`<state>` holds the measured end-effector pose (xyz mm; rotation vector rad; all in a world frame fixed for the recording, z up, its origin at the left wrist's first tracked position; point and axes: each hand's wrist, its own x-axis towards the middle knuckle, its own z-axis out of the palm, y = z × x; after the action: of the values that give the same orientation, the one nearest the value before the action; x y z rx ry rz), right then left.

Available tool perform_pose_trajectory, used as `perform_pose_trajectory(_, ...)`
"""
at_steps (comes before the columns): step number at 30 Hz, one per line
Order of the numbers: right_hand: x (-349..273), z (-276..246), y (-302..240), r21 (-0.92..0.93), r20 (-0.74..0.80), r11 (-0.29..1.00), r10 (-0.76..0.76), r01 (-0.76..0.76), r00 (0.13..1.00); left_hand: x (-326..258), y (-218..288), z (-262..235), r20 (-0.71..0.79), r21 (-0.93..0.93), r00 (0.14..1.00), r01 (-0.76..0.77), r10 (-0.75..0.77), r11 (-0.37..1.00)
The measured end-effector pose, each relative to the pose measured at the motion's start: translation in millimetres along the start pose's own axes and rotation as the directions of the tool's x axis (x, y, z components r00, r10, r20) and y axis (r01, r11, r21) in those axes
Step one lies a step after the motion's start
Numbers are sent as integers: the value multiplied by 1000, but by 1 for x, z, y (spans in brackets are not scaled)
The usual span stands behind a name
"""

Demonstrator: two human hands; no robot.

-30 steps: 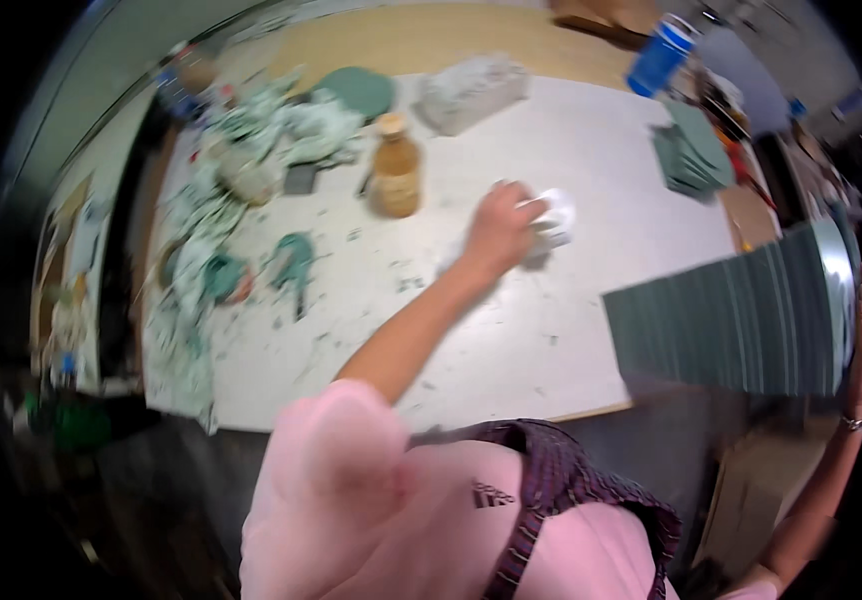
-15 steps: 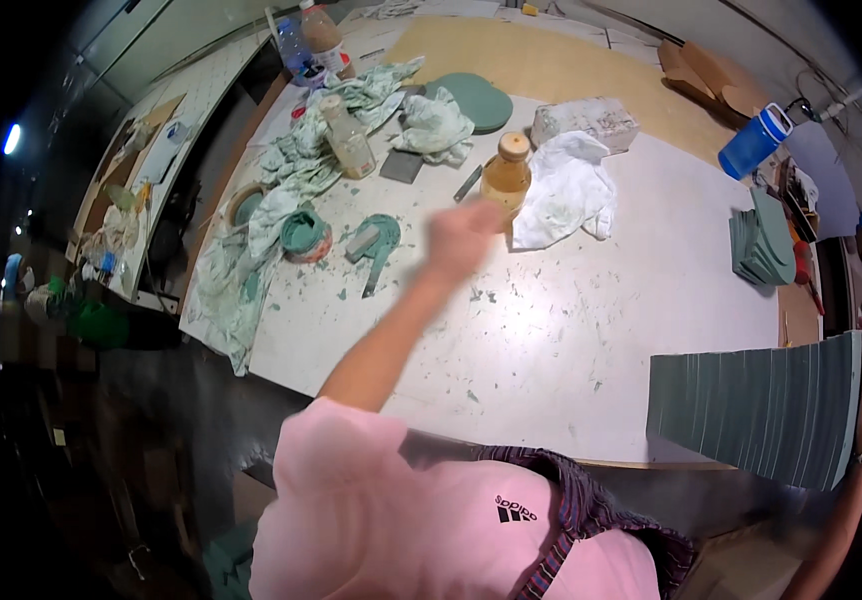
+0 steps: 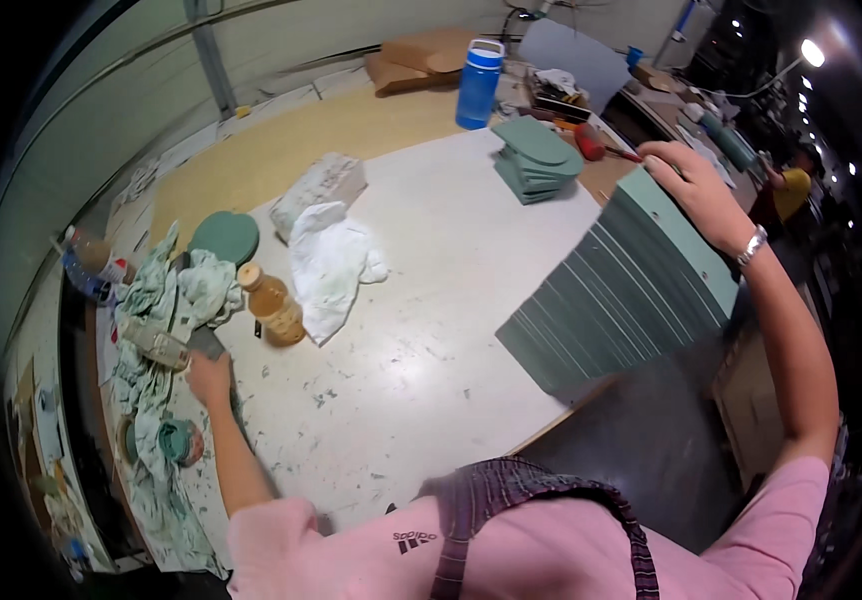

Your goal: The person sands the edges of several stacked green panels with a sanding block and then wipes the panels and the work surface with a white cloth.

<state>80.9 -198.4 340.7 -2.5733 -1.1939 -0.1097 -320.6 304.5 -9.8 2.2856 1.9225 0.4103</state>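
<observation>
My right hand [image 3: 696, 195] lies over the pale green end face of a thick stack of dark green boards [image 3: 601, 290], its fingers curled at the far corner. The stack stands at the table's front right edge. On the left, my left hand [image 3: 211, 378] is closed beside a flat grey block [image 3: 209, 345] and the base of a clear bottle [image 3: 156, 343] lying on stained cloths. What its fingers hold is hidden. A jar of green paste [image 3: 179, 440] stands near my left forearm. Right of the hand is an amber bottle with a tan cap [image 3: 271, 305].
Further back are a white cloth [image 3: 331, 270], a pale speckled block [image 3: 319, 190] and a green disc [image 3: 225, 237]. A blue water bottle [image 3: 479, 85] and a small pile of rounded green pieces [image 3: 536, 160] stand at the far right. A person [image 3: 786, 190] is beyond the table.
The view has turned to the right. My left hand has moved from near the amber bottle to the grey block. My right hand now curls over the stack's end face.
</observation>
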Motion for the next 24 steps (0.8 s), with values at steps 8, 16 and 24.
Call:
perform_pose_trajectory(8, 15, 12, 13, -41, 25, 991, -127, 128, 992, -84, -77, -2, -262, -872, 956, -175, -134, 458)
perform_pose_trajectory(16, 17, -1, 111, 31, -40, 973, -229, 230, 973, -137, 58, -59, -230, -763, 973, -184, 6, 620)
perform_pose_trajectory(24, 27, 4, 119, -146, -35, 938, -323, 315, 946, -243, 54, -20, -72, -180, 958, -286, 277, 941)
